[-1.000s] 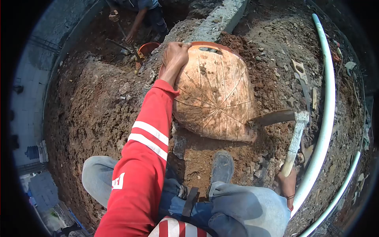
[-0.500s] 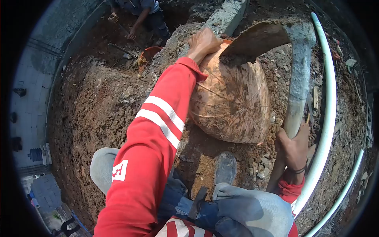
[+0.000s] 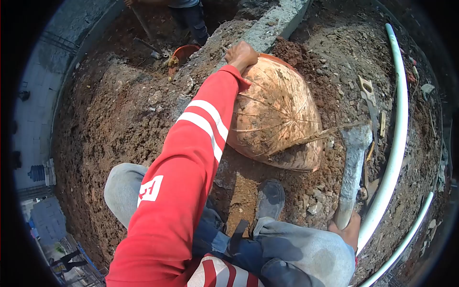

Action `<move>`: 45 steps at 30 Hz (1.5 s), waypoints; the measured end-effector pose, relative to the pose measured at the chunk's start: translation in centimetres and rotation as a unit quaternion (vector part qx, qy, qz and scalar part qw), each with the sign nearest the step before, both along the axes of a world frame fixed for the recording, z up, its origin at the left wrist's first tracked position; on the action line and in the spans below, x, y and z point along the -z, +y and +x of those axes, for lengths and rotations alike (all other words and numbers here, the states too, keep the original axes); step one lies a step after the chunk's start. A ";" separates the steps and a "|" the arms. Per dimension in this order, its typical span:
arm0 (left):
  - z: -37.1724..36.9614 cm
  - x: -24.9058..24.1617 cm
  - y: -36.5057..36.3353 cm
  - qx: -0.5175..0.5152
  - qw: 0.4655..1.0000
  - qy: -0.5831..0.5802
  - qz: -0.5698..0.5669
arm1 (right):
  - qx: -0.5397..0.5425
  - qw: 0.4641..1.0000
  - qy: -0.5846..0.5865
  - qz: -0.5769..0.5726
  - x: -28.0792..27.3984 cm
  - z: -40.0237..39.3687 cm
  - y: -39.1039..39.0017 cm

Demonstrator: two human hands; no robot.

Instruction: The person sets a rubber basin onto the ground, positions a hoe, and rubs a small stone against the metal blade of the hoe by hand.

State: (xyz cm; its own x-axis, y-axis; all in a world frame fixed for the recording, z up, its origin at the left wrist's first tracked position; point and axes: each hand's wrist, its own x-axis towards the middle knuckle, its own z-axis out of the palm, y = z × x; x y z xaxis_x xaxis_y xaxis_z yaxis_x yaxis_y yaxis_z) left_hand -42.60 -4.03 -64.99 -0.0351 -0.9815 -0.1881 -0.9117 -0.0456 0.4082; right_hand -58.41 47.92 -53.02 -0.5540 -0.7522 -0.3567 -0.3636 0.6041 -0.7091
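Observation:
My left hand (image 3: 242, 56) is closed on the far rim of an orange, mud-stained basin (image 3: 282, 107). The basin lies tipped over, its ribbed underside towards me. In my right hand (image 3: 347, 230) is the handle of a hoe (image 3: 353, 165), gripped low by my knee. The muddy hoe blade (image 3: 306, 139) appears nearly edge-on across the near right side of the basin; whether it touches cannot be told. Dark loose soil (image 3: 291, 53) lies just beyond the basin's rim.
A handsaw (image 3: 368, 93) lies on the dirt to the right, beside a long white pipe (image 3: 398, 119). A concrete beam (image 3: 275, 26) runs past the basin. At the upper left, another person (image 3: 189, 19) stands in a pit holding a long handle, near another orange basin (image 3: 184, 51).
The hoe has come down and towards me, its blade leaving the far rim. Soil now shows beyond the rim, and the saw is uncovered. My left hand keeps its grip.

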 end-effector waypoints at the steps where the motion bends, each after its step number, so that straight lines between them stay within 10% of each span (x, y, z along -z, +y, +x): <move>1: -0.1 0.1 0.1 0.009 1.000 0.004 0.001 | 0.003 1.000 0.000 0.001 -0.6 0.3 0.0; 9: -0.9 -1.7 1.4 0.006 1.000 0.005 0.004 | -0.071 0.993 0.063 -0.075 -2.3 0.8 -5.3; 16: 1.7 1.6 0.8 -0.025 0.999 0.012 0.016 | -0.028 0.985 -0.161 0.049 -0.7 2.1 -2.8; 34: 2.1 4.3 -0.6 0.008 0.999 -0.026 0.031 | -0.315 0.939 0.104 -0.086 3.2 1.3 -3.3; 41: 2.6 5.1 -3.3 0.064 0.990 0.119 0.046 | -0.166 0.983 0.051 -0.057 1.8 0.6 2.6; 45: -1.4 -6.7 0.1 0.149 0.964 0.214 -0.053 | -0.036 0.998 0.053 -0.018 -1.5 -0.2 4.6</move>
State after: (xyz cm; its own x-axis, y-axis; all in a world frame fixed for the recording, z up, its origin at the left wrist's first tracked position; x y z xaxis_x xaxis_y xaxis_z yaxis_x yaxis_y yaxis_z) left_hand -43.95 -3.94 -58.32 -0.3700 -0.9290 0.0062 -0.6245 0.2537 0.7387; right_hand -58.57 52.54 -51.51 -0.5310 -0.8028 -0.2711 -0.4794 0.5485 -0.6851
